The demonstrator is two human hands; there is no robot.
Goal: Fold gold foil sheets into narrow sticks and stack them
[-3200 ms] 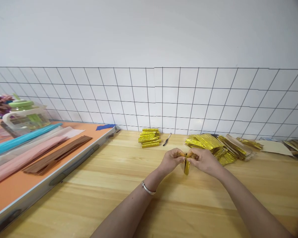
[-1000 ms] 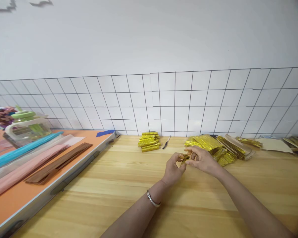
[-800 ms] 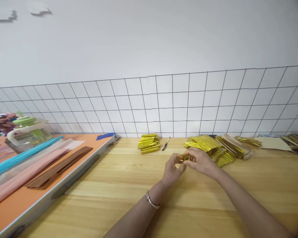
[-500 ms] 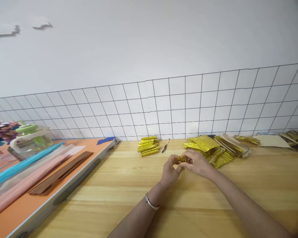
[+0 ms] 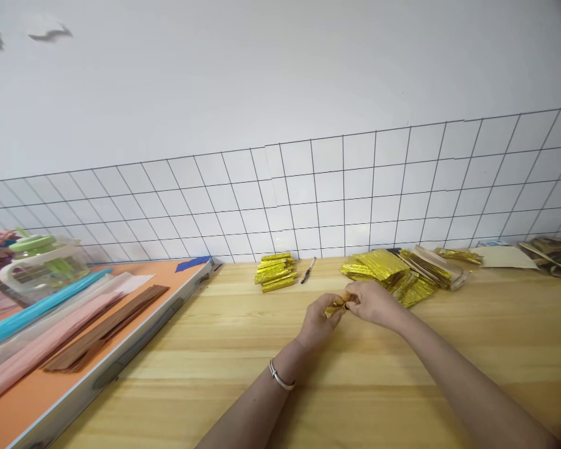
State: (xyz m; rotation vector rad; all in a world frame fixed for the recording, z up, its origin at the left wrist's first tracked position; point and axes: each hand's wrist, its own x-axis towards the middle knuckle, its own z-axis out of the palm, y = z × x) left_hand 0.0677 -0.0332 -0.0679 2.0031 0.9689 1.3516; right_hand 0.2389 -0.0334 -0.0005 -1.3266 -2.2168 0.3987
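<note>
Between my fingertips is a small piece of gold crepe paper, mostly covered by the fingers. My left hand, with a silver bangle at its wrist, pinches it from the left. From the right, my right hand grips the same piece, thumb and fingers closed on it. Both hands are held close together over the wooden table. Just beyond my right hand lies a pile of folded gold crepe paper. Rolled gold strips are stacked farther left, with a pen beside them.
On the left an orange-topped board carries brown paper, pink paper, a blue roll and a green-lidded jug. Beige card and dark patterned sheets lie back right. A gridded wall borders the table.
The view has shifted a little, so the surroundings sit slightly farther left. My fingers have changed position on the gold piece, which both hands still hold.
</note>
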